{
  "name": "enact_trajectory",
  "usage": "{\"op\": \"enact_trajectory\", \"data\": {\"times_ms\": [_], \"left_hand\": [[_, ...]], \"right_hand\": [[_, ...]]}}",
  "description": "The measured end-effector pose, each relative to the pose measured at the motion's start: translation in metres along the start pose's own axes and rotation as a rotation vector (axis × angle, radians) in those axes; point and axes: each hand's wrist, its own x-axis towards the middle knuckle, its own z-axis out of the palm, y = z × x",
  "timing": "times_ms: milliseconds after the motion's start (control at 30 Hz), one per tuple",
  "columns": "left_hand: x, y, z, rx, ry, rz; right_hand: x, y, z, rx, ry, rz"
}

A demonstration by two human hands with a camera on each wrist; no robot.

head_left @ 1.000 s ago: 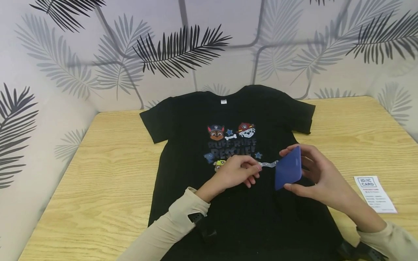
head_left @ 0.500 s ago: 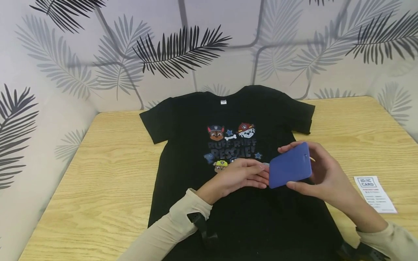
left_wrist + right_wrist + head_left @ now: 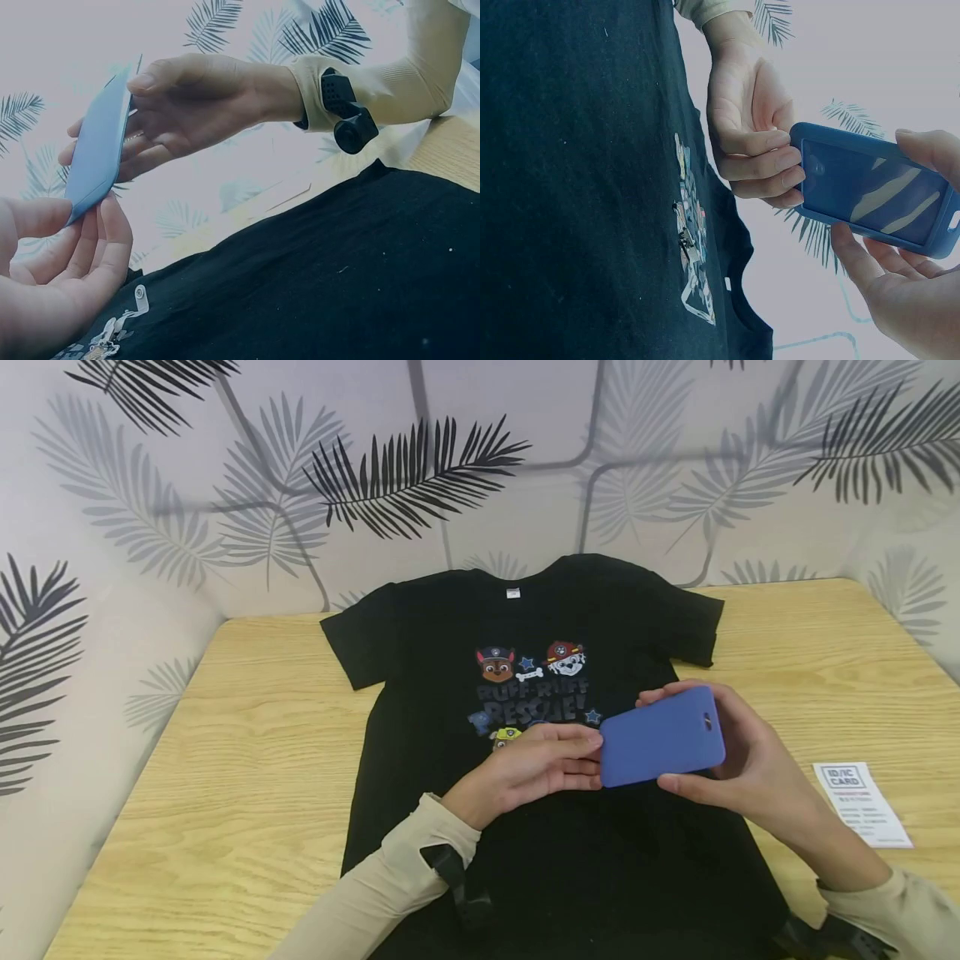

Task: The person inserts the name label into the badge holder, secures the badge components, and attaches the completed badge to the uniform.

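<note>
Both hands hold a blue badge holder (image 3: 662, 737) above a black T-shirt (image 3: 420, 652) spread on the table. My left hand (image 3: 534, 768) pinches the holder's left end, thumb on one face and fingers behind. Along its long edges my right hand (image 3: 742, 760) grips it between thumb and fingers, near the slotted end. The right wrist view shows the holder's clear window side (image 3: 870, 187), with light reflections on it. A badge clip with a snap strap (image 3: 141, 298) lies on the shirt, apart from the holder; in the head view I cannot see it.
A white printed paper card (image 3: 862, 806) marked ID/IC CARD lies on the wooden table (image 3: 225, 760), right of the shirt. Behind the table stands a wall (image 3: 510, 410) with a leaf pattern. The shirt bears a print of cartoon dogs (image 3: 566, 660).
The left hand has let go of the snap strap and now pinches the badge holder's left end. The right hand has turned the holder from near upright to lying lengthwise, its blue face toward the head camera.
</note>
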Motion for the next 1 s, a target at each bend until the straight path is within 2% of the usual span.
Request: {"op": "enact_trajectory", "data": {"times_ms": [200, 333, 500, 633, 767, 1000], "left_hand": [[-0.002, 0.001, 0.001, -0.04, -0.011, 0.005], [-0.004, 0.002, 0.003, -0.054, -0.021, 0.014], [-0.009, 0.006, 0.001, -0.041, -0.014, 0.061], [-0.015, 0.009, -0.002, 0.014, -0.008, 0.116], [-0.023, 0.013, -0.005, 0.073, 0.005, 0.165], [-0.034, 0.021, -0.013, 0.105, 0.04, 0.186]], "right_hand": [[0.0, 0.0, 0.0, 0.009, -0.007, -0.01], [-0.001, 0.0, 0.001, -0.023, 0.004, 0.016], [-0.003, -0.001, 0.001, -0.137, 0.036, 0.138], [-0.003, 0.0, 0.0, -0.191, 0.048, 0.255], [0.0, 0.004, -0.002, -0.166, 0.06, 0.316], [0.005, 0.006, -0.002, -0.124, 0.059, 0.359]]}}
